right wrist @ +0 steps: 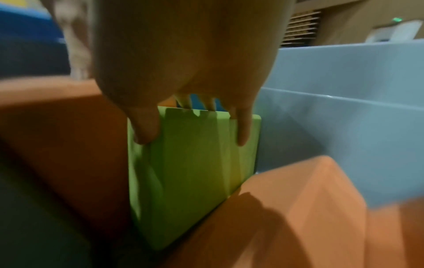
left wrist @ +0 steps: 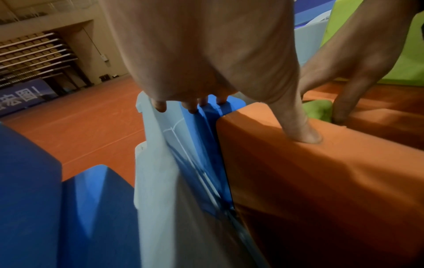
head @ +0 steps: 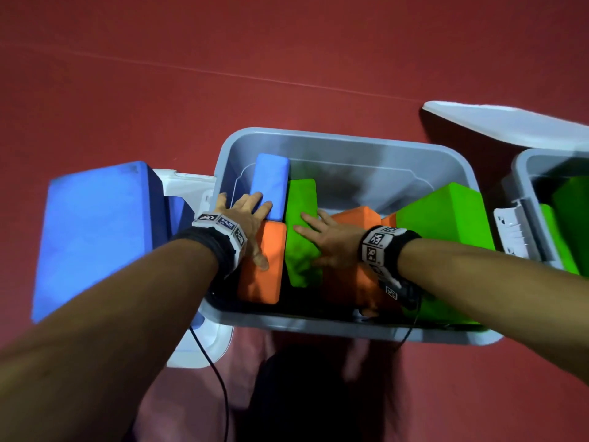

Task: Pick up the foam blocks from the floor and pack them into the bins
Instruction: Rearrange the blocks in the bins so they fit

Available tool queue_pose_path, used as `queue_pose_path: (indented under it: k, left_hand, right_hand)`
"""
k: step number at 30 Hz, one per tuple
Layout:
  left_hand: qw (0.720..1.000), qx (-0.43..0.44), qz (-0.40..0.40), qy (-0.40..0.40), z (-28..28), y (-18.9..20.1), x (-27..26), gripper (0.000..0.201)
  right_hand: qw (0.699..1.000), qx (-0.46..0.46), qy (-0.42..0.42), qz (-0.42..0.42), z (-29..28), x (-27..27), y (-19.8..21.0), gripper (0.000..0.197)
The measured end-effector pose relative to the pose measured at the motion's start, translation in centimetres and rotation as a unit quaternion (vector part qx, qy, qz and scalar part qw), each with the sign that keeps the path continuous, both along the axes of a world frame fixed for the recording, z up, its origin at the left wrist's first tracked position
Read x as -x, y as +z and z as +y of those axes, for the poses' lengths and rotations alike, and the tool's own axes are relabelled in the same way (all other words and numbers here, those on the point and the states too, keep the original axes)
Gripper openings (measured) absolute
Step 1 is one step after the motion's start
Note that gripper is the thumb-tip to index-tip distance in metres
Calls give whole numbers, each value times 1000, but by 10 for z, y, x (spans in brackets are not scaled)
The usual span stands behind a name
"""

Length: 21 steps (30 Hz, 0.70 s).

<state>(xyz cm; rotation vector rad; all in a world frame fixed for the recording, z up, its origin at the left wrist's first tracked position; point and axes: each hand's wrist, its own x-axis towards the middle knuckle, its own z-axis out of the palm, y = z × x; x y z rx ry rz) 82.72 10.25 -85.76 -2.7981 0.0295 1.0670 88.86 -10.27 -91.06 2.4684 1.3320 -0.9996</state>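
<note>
A grey bin [head: 350,140] on the red floor holds several foam blocks. My left hand [head: 251,224] lies spread over its left side: the fingers touch an upright blue block [head: 271,180], the little finger reaches the rim, and the thumb [left wrist: 302,130] presses into an orange block [head: 263,282]. My right hand [head: 322,240] presses flat, fingers spread, on a green block [head: 301,199] standing between orange blocks [right wrist: 298,208]. A big green block [head: 446,218] fills the bin's right end. In the right wrist view the thumb and little finger straddle the green block [right wrist: 188,172].
A large blue block [head: 95,234] lies on a white lid [head: 204,346] left of the bin. A second grey bin [head: 541,173] with green blocks [head: 570,212] stands at the right, with another white lid [head: 510,122] behind it. Wrist cables hang near the bin's front edge.
</note>
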Motion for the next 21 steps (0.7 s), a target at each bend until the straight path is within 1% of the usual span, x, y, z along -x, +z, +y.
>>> queue_pose_path:
  k: [2,5,7,9,12,13,14,15,17,18,19,20,21]
  left_hand:
    - [1000,6,-3,2,2,-1,3,137]
    - [1000,13,-11,-12,-1,0,6,136]
    - [999,23,-19,-24,-4,3,8,137]
    - [999,44,-18,-18,-6,5,7,136]
    - [997,78,-15,6,-6,5,7,134]
    - [997,81,-17,7,-6,4,7,133]
    - [997,80,-19,6,-5,2,8,131]
    - [997,78,-23,6,-4,0,10,130]
    - [997,74,-27,9,-5,-3,14,127]
    - [997,75,-30,12,-5,-4,15,126]
    - [996,78,-31,16,-5,-6,16,126]
    - [996,81,-29,19,-5,-7,16,127]
    - [996,83,-28,22,-5,-9,15,127]
  right_hand:
    - [999,-30,-30,34,-5,0,6,84]
    - [987,-113,-77,89,-12,-7,19,75]
    - [978,-155,-106,93,-12,-16,31,65]
    - [968,-175,-156,95,-10,-26,38,54]
    - [935,-225,-261,90,-8,-38,27,38]
    - [921,-231,-301,84,-8,-39,18,39]
    - [909,-227,-338,83,-7,-39,14,46]
    - [896,-216,-375,99,-5,-39,5,59]
    - [866,-191,-431,166,-1,-35,-8,98]
    - [860,-168,-444,186,0,-33,-16,115]
    - [859,-145,-448,199,2,-32,-20,122]
    - [849,-147,-453,230,4,-29,-23,118]
    - [816,-184,-469,284,7,-27,-27,103]
